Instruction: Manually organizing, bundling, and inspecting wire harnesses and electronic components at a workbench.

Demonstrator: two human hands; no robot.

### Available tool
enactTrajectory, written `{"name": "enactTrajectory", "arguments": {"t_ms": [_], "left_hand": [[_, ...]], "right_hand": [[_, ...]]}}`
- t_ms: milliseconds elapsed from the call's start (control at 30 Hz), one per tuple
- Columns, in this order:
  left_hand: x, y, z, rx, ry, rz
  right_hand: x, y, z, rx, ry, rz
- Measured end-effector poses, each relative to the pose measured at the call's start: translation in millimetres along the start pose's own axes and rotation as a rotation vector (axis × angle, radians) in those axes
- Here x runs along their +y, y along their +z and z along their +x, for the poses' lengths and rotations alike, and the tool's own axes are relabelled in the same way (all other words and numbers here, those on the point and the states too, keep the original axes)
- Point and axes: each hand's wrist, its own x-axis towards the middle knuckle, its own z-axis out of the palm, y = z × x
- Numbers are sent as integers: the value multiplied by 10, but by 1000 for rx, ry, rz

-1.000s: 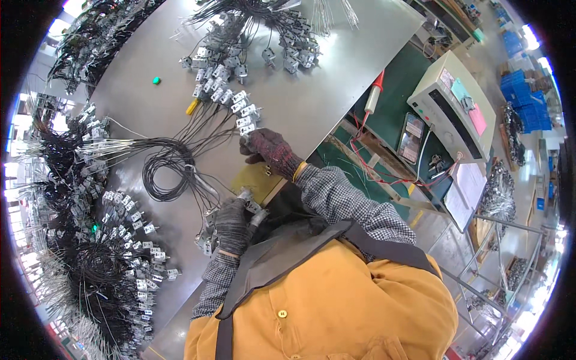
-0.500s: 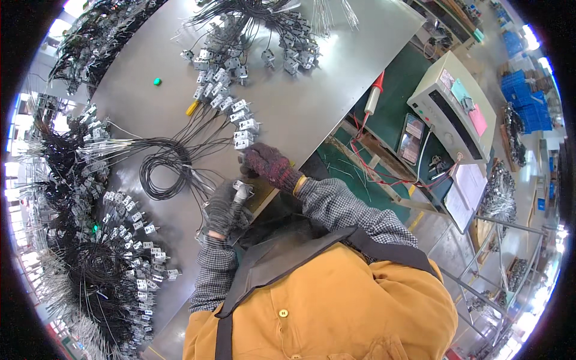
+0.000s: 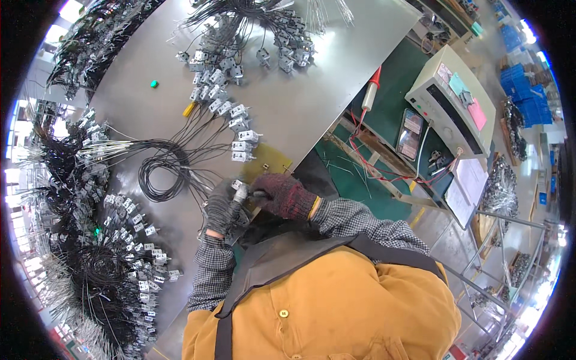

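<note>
My left hand (image 3: 223, 209), in a grey knit glove, grips a small silver-white metal box (image 3: 238, 185) with its thumb and fingers, close to the table's near edge. My right hand (image 3: 287, 195), in a dark red glove, is closed right beside it, fingertips almost at the left thumb. Whatever those right fingers pinch is too small to make out. Beyond the hands, a row of similar metal boxes (image 3: 242, 146) on black cables runs away over the table. Their cables meet in a coiled black bundle (image 3: 163, 171) to the left. A yellowish plate (image 3: 271, 159) lies just past my right hand.
Large heaps of cabled boxes (image 3: 114, 258) fill the left side. Another cable bundle (image 3: 252, 18) lies at the far side of the metal table (image 3: 336, 66). To the right stand a beige instrument (image 3: 450, 102), a phone (image 3: 410, 135), a red-tipped probe (image 3: 371, 93) and papers (image 3: 466, 192).
My right hand has come back from the end of the row of boxes to my left hand, uncovering the yellowish plate. My left hand has stayed nearly in place.
</note>
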Motion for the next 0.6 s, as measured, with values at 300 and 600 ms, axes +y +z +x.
{"name": "enactTrajectory", "arguments": {"t_ms": [300, 600], "left_hand": [[90, 2, -55, -1, -10, 41], [278, 34, -85, 49, 13, 302]], "right_hand": [[-65, 211, -145, 129, -76, 160], [220, 287, -335, -197, 106, 844]]}}
